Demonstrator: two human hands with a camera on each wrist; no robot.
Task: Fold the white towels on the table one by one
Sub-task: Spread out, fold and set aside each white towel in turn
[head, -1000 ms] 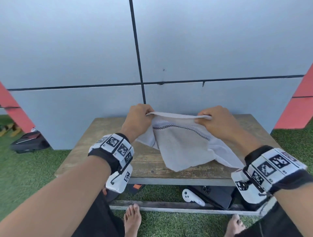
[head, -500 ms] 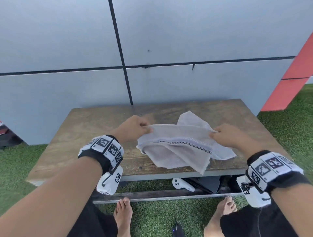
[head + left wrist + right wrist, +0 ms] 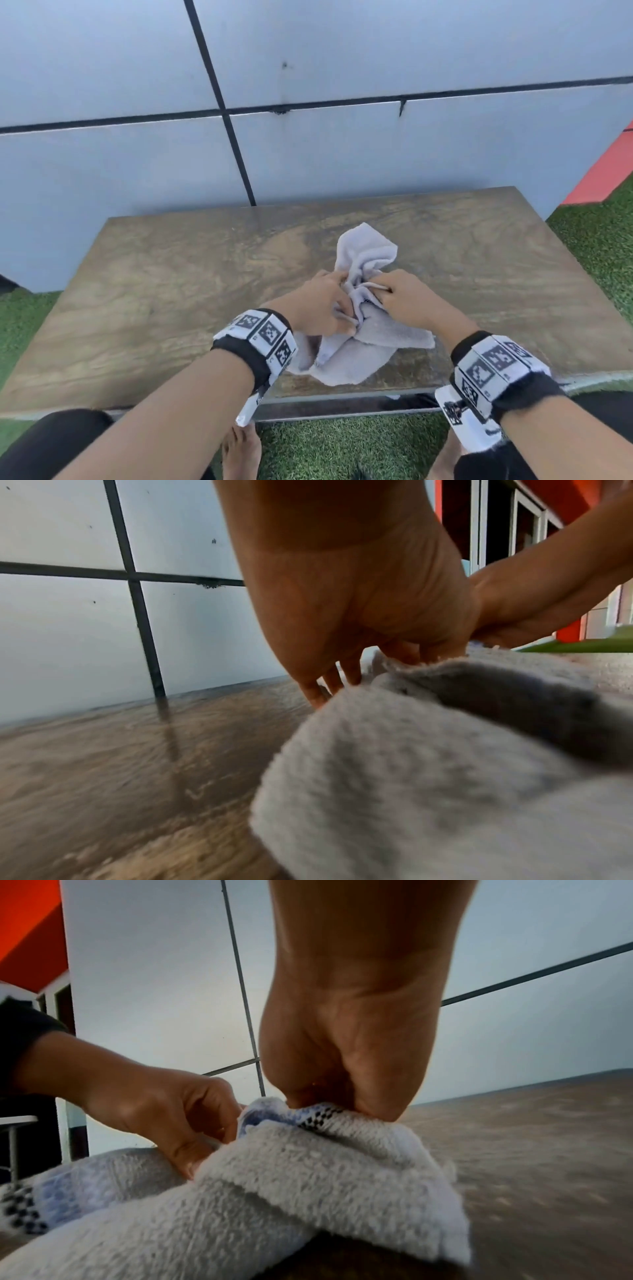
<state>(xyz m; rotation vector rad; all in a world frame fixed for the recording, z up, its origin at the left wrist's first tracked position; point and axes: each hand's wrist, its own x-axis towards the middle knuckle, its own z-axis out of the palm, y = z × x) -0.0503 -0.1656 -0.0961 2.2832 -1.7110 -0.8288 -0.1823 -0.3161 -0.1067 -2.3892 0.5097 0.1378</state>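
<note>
With my left hand (image 3: pixel 322 306) and right hand (image 3: pixel 407 301) both pinching the crumpled white terry towel (image 3: pixel 363 329) bunched mid-front on the worn wooden bench (image 3: pixel 171 274), I judged no neat fold made yet, everything left

We see bare wood on the table (image 3: pixel 171 291) wide open to the left of the bunched white towel (image 3: pixel 363 339), and another bare stretch to its right, out to the right edge. Behind the towel, a band of tabletop runs free up to the grey panelled wall (image 3: pixel 342 154), which closes off the far side. Our left hand (image 3: pixel 318 305) and right hand (image 3: pixel 407 301) sit close together on the cloth's middle, blocking any way in from above there. The towel's near flap lies close to the front edge, leaving only a narrow strip.
</note>
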